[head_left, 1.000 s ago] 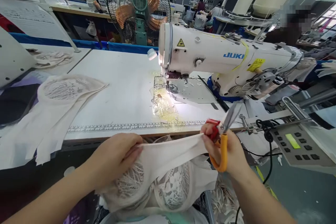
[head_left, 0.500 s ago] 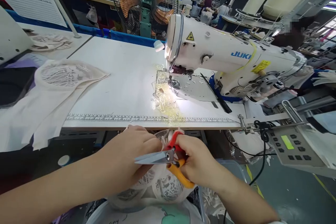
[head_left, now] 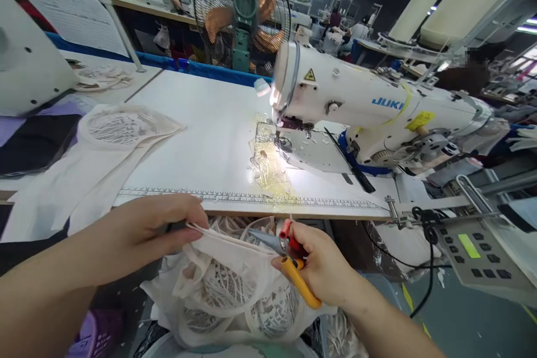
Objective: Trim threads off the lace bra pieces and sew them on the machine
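My left hand (head_left: pixel 157 229) pinches one end of the pale band of a cream lace bra (head_left: pixel 229 285), between thumb and fingers. My right hand (head_left: pixel 325 260) is closed round scissors (head_left: pixel 300 283) with one red and one orange handle. Its thumb and fingertips also touch the other end of the band, so the fabric is stretched between my hands. The blades point left, just over the band's upper edge; whether they are apart is hard to make out. More lace cups and straps lie bunched below, over my lap.
A white sewing machine (head_left: pixel 344 84) stands on the table (head_left: pixel 197 140), with black tweezers (head_left: pixel 356 170) beside its needle plate. Another lace piece (head_left: pixel 126 128) hangs over the table's left edge. A fan (head_left: pixel 245 11) stands behind. A purple basket (head_left: pixel 90 335) is at lower left.
My left hand has moved left, away from the scissors, and now draws the bra's band out sideways. The scissors have shifted slightly right and their blades now lie behind the band's edge.
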{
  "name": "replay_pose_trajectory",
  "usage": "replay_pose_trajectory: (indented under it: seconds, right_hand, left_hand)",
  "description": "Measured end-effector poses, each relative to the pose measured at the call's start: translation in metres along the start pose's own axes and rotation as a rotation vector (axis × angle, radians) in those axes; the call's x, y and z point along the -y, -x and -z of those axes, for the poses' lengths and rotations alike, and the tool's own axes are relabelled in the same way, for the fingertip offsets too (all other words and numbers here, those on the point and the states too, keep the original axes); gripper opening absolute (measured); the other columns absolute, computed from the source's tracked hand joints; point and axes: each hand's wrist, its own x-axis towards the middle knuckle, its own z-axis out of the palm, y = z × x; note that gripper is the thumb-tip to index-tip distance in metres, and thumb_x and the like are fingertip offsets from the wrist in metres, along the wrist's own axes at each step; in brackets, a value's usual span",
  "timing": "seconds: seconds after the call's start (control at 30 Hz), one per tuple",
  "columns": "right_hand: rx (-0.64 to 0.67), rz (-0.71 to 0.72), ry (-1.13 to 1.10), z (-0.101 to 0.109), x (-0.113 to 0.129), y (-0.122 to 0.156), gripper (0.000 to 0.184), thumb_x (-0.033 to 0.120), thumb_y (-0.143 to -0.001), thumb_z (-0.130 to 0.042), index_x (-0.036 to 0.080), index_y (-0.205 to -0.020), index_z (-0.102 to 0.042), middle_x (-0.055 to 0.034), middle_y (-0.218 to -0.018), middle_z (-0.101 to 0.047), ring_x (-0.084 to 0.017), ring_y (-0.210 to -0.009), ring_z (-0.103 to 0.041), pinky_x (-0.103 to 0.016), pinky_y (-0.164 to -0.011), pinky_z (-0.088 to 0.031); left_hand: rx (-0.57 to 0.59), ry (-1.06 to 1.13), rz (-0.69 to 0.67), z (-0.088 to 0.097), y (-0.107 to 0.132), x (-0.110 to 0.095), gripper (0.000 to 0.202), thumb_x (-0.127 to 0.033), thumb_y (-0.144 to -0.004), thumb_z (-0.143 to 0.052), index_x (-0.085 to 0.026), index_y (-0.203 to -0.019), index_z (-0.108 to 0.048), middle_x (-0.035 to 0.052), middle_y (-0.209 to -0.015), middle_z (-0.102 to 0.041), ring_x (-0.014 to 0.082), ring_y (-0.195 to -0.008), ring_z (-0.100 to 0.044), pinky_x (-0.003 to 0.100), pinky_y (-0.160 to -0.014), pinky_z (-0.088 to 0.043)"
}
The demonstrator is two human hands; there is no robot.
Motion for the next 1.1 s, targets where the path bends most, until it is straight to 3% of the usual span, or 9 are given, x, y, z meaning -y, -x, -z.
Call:
replay_pose_trajectory:
  seconds: [0.1,0.2,0.3,0.47,0.57,0.67,0.83,0.97,1.1]
  right_hand:
    - [0.002,-0.031,0.057,-0.002,0.0,0.003,0.021,0.024,-0.068,-0.059,0.021,-0.065,-0.039,0.0051,-0.061,-0.036,-0.009,-0.054,-0.03,-0.02,-0.047,-0.03]
    - [0.031,-0.061,0.048,-0.004,-0.009,0.008,0.018,0.026,-0.067,-0.059,0.02,-0.065,-0.042,0.0046,-0.06,-0.038,-0.009,-0.053,-0.031,-0.021,-0.047,-0.028]
    - [0.051,-0.059,0.012,-0.004,-0.023,0.015,0.016,0.023,-0.062,-0.059,0.02,-0.066,-0.044,0.0036,-0.063,-0.042,-0.009,-0.053,-0.032,-0.02,-0.046,-0.029]
    - [0.093,-0.062,0.017,0.01,-0.035,0.021,0.018,0.023,-0.063,-0.063,0.02,-0.066,-0.046,0.0011,-0.068,-0.051,-0.01,-0.055,-0.039,-0.021,-0.047,-0.032]
    - [-0.066,-0.01,-0.073,0.019,-0.023,0.014,0.022,0.031,-0.071,-0.066,0.021,-0.071,-0.047,-0.0028,-0.076,-0.06,-0.014,-0.063,-0.051,-0.024,-0.054,-0.041]
    - [-0.214,0.112,-0.192,0.022,-0.002,0.0,0.027,0.036,-0.074,-0.068,0.022,-0.072,-0.045,-0.0051,-0.082,-0.064,-0.017,-0.072,-0.057,-0.028,-0.062,-0.046]
    - [-0.21,0.157,-0.259,0.02,0.018,-0.021,0.031,0.033,-0.068,-0.072,0.022,-0.067,-0.043,-0.002,-0.075,-0.06,-0.012,-0.059,-0.05,-0.025,-0.05,-0.043]
    - [-0.212,0.144,-0.294,0.018,0.017,-0.025,0.029,0.027,-0.067,-0.069,0.022,-0.067,-0.04,-0.0002,-0.073,-0.057,-0.011,-0.057,-0.047,-0.023,-0.047,-0.04]
    - [-0.243,0.258,-0.287,0.017,0.012,-0.027,0.027,0.023,-0.069,-0.067,0.022,-0.067,-0.04,0.0012,-0.071,-0.055,-0.011,-0.058,-0.046,-0.024,-0.051,-0.04]
  left_hand:
    - [0.189,0.1,-0.005,-0.003,-0.006,-0.002,0.017,-0.033,-0.08,-0.053,-0.02,-0.072,-0.061,-0.0033,-0.069,-0.06,0.0117,-0.066,-0.055,0.016,-0.06,-0.042]
    - [0.172,0.337,0.048,-0.018,-0.013,-0.007,0.017,-0.034,-0.082,-0.05,-0.019,-0.073,-0.053,-0.0008,-0.07,-0.057,0.0128,-0.062,-0.052,0.02,-0.056,-0.043]
    - [0.085,0.488,0.086,-0.041,-0.017,-0.014,0.016,-0.034,-0.081,-0.05,-0.02,-0.075,-0.049,-0.002,-0.064,-0.054,0.0116,-0.055,-0.048,0.02,-0.05,-0.039]
    - [-0.168,0.337,-0.083,-0.071,-0.018,-0.025,0.018,-0.029,-0.081,-0.049,-0.022,-0.097,-0.05,-0.0031,-0.072,-0.055,0.0111,-0.059,-0.051,0.021,-0.055,-0.041]
    - [-0.233,0.232,-0.23,-0.084,-0.02,-0.028,0.04,-0.027,-0.086,-0.043,-0.024,-0.125,-0.038,-0.0012,-0.079,-0.058,0.0117,-0.061,-0.055,0.022,-0.058,-0.043]
    - [-0.297,0.085,-0.347,-0.096,-0.024,-0.03,0.047,-0.024,-0.089,-0.041,-0.026,-0.135,-0.029,-0.0001,-0.083,-0.06,0.0129,-0.067,-0.057,0.022,-0.061,-0.044]
    - [-0.357,0.022,-0.441,-0.11,-0.031,-0.033,0.054,-0.022,-0.09,-0.04,-0.032,-0.14,-0.021,-0.0024,-0.08,-0.058,0.0127,-0.065,-0.056,0.022,-0.062,-0.043]
    - [-0.262,0.193,-0.305,-0.108,-0.037,-0.034,0.051,-0.025,-0.084,-0.043,-0.028,-0.134,-0.033,-0.003,-0.075,-0.055,0.0135,-0.062,-0.054,0.023,-0.059,-0.041]
    - [0.076,0.587,0.019,-0.096,-0.042,-0.04,0.027,-0.036,-0.076,-0.054,-0.019,-0.097,-0.054,-0.0039,-0.066,-0.048,0.0119,-0.056,-0.043,0.022,-0.05,-0.034]
